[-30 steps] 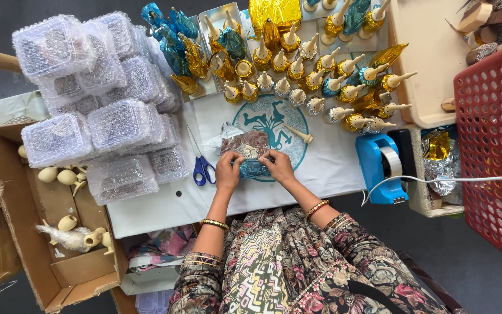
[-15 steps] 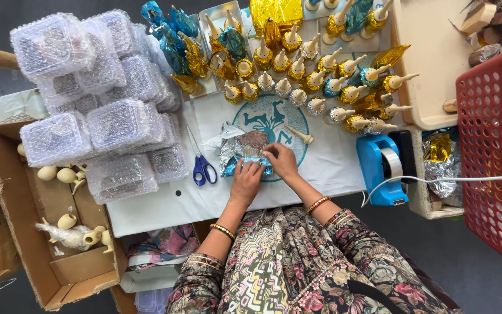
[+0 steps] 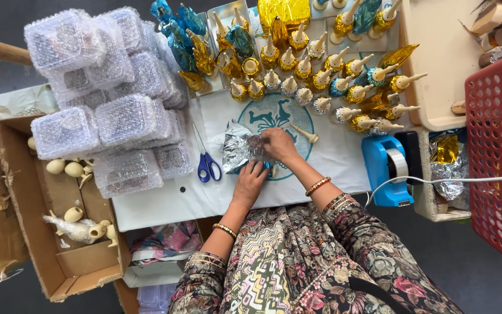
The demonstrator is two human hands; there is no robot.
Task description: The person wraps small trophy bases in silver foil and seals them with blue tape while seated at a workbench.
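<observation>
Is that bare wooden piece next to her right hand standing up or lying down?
Lying down. The bare wooden piece rests on its side on the white tabletop, just beyond the right hand, while foil-wrapped pieces behind stand upright.

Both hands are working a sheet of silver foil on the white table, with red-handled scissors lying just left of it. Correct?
Not quite: the head view shows the scissors have blue handles. The left hand and right hand do work silver foil on the white table.

The foil sheet [image 3: 240, 150] lay on the table [image 3: 164, 200] between the scissors [image 3: 207, 163] to its left and the tape dispenser [image 3: 388, 169] to its right. Wrapped figures [image 3: 321, 75] stood behind it, bubble-wrap packs [image 3: 108, 116] left of them, above an open cardboard box [image 3: 59, 232].
</observation>
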